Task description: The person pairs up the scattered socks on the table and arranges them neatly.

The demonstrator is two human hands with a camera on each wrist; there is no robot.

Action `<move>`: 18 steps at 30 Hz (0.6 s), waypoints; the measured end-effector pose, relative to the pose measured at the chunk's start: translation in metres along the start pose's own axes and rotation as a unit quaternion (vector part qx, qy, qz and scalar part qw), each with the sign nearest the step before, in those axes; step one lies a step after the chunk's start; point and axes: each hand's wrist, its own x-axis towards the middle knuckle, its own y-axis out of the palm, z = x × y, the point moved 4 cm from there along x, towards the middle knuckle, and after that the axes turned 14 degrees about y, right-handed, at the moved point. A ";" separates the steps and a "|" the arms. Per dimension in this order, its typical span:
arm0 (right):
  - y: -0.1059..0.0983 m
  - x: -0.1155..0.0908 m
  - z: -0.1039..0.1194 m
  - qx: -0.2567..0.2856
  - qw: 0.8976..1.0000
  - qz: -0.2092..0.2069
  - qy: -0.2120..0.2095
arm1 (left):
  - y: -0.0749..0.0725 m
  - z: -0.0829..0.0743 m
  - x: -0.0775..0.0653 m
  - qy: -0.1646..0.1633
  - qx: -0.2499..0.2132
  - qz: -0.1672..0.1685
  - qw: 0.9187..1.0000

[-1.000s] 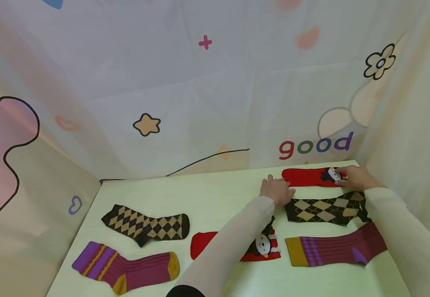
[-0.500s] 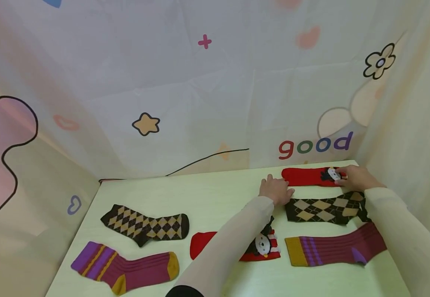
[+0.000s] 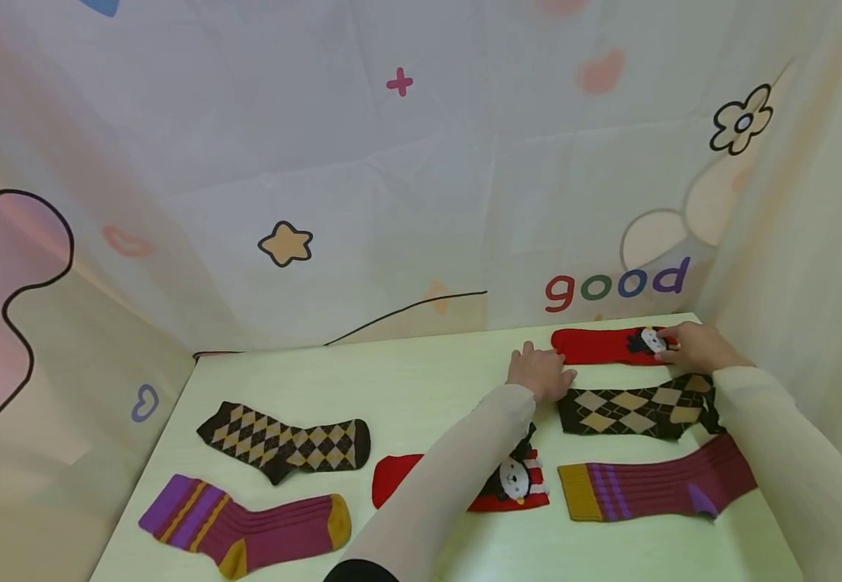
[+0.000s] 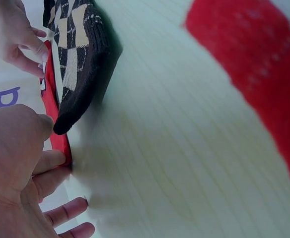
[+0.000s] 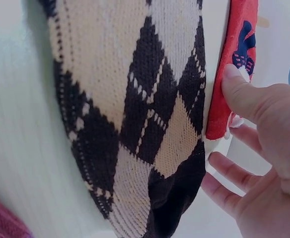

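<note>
A red sock [image 3: 595,347] with a penguin face lies flat along the table's back right edge. My right hand [image 3: 703,346] is at its penguin end; thumb and index finger pinch the fabric there. At the other end, my left hand [image 3: 540,374] touches the red sock with its index finger, other fingers spread on the table. Just in front lies a black and tan argyle sock [image 3: 632,411], its dark tip close to my left thumb in the left wrist view. A second red penguin sock [image 3: 515,481] lies partly hidden under my left forearm.
A maroon sock with a mustard cuff [image 3: 661,485] lies at the front right. On the left are another argyle sock [image 3: 283,436] and a maroon and purple striped sock [image 3: 261,525]. A printed curtain [image 3: 363,178] hangs behind the pale table [image 3: 406,388].
</note>
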 end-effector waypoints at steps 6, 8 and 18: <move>-0.002 -0.003 0.002 0.023 0.999 -0.002 0.024 | -0.001 -0.001 -0.001 0.007 -0.006 -0.003 1.000; -0.003 -0.004 0.002 0.028 0.999 0.001 0.034 | -0.002 0.000 -0.001 0.011 -0.006 -0.009 1.000; -0.011 -0.007 0.003 0.063 0.996 -0.046 0.046 | -0.010 0.000 -0.002 0.028 0.001 -0.027 0.999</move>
